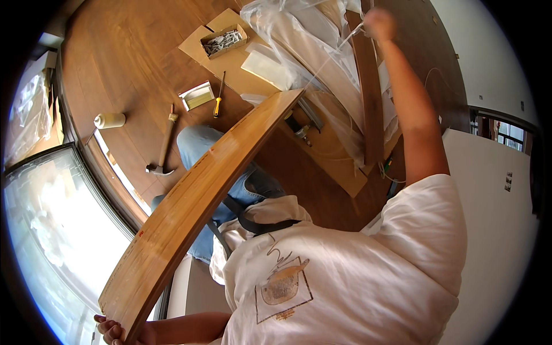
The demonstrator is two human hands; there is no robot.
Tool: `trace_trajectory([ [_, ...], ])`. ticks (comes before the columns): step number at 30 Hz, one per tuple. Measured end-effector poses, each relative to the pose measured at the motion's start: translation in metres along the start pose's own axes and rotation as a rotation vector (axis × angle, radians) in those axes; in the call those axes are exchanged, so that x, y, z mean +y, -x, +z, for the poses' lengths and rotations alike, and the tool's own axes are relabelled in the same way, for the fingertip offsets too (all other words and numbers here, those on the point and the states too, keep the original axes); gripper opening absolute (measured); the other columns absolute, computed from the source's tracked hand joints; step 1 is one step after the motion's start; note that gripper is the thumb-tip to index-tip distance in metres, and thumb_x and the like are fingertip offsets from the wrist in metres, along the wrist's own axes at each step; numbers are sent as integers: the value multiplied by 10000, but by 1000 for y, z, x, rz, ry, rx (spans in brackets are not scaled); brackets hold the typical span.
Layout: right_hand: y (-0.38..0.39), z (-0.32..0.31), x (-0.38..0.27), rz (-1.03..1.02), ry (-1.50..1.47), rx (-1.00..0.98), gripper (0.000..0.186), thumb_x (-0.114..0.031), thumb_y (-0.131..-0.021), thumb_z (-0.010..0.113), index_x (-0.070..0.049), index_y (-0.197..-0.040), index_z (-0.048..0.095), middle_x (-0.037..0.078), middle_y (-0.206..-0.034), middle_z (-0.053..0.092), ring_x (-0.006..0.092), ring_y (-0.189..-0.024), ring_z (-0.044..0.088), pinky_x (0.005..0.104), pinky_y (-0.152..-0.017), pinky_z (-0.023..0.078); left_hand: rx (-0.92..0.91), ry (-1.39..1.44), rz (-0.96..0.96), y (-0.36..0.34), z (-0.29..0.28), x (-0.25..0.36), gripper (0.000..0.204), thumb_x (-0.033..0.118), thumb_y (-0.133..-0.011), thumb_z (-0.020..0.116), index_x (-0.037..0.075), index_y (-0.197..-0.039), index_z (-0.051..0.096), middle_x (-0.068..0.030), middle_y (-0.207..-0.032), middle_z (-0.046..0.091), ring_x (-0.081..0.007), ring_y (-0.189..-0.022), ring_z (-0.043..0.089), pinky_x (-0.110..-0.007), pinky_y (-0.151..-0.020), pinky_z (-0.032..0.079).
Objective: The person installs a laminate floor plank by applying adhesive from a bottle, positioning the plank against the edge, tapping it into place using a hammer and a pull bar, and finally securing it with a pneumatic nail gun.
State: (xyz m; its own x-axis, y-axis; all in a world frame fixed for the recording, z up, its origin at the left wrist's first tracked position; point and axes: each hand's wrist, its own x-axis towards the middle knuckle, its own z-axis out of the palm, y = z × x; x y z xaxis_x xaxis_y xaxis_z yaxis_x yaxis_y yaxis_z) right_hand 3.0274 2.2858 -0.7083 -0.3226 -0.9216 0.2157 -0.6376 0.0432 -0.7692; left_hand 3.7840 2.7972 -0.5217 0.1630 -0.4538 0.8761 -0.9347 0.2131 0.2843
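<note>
Across the jeans [198,142], wooden board [198,192]: slants from lower left up toward the plastic sheeting [287,34]; best held steady so the far end does not swing.
Pale strand [347,39]: probably wants a smooth, even draw, without snagging on the board's far corner.
Left hand [110,330]: grasps the board's near end, forearm [187,328] low.
Right hand [380,25]: blurred at the strand's upper end, so I cannot tell whether it is closed; arm [418,123] reaching far forward, nearly straight.
</note>
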Motion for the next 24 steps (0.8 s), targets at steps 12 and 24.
trace_trajectory([
  [12, 50, -64, 69, 35, -98, 262, 122, -32, -895, 729, -14, -1016, 722, 67, -904, 747, 137, -791, 709, 292, -689, 575, 122, 394, -154, -8, 20, 18, 74, -21, -876, 767, -16, -833, 707, -134, -846, 653, -287, -816, 654, -399, -737, 597],
  [24, 397, -48, 286, 515, 688, -595, 122, -75, -854, 683, -26, -939, 757, 86, -926, 759, 249, -800, 682, 424, -712, 541, 68, 378, -134, -2, 2, -12, 325, 284, -1000, 652, -16, -898, 727, -182, -896, 712, -343, -808, 690, -470, -717, 577],
])
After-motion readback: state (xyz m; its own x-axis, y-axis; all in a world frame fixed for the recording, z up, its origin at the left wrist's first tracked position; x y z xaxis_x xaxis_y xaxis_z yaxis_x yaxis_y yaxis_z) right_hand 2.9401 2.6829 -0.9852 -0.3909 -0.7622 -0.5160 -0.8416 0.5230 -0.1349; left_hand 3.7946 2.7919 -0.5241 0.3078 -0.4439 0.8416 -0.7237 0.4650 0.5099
